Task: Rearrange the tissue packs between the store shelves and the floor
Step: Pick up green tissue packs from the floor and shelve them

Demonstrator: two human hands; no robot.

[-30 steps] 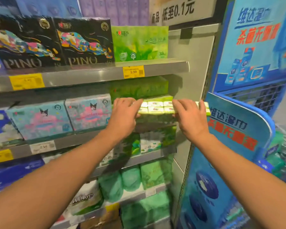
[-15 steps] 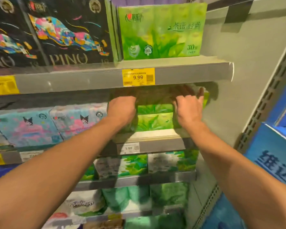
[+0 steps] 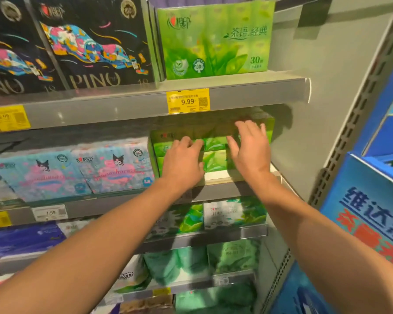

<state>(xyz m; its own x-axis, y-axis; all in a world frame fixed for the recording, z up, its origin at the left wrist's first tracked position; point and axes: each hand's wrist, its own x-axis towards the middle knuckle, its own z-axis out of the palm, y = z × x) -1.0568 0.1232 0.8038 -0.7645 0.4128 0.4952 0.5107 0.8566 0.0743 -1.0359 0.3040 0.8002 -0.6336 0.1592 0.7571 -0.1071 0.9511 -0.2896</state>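
Observation:
A green tissue pack [image 3: 214, 143] with leaf print sits on the second shelf [image 3: 227, 191], at its right end under the shelf above. My left hand [image 3: 183, 160] lies flat against the pack's front left, fingers resting on it. At the pack's front right is my right hand [image 3: 251, 150], fingers spread and touching the upper part. Neither hand wraps around the pack. A larger green tissue pack [image 3: 216, 41] stands on the top shelf directly above.
Black PINO packs [image 3: 95, 46] fill the top shelf's left. Light blue cartoon packs [image 3: 114, 171] stand left of my hands. Green packs [image 3: 234, 214] fill the lower shelves. A blue cardboard display stand [image 3: 368, 211] crowds the right side. A yellow 9.99 price tag [image 3: 188, 101] hangs above.
The green pack went from held in front of the shelves to resting on the second shelf. My hands have drawn back slightly, and the right fingers have spread.

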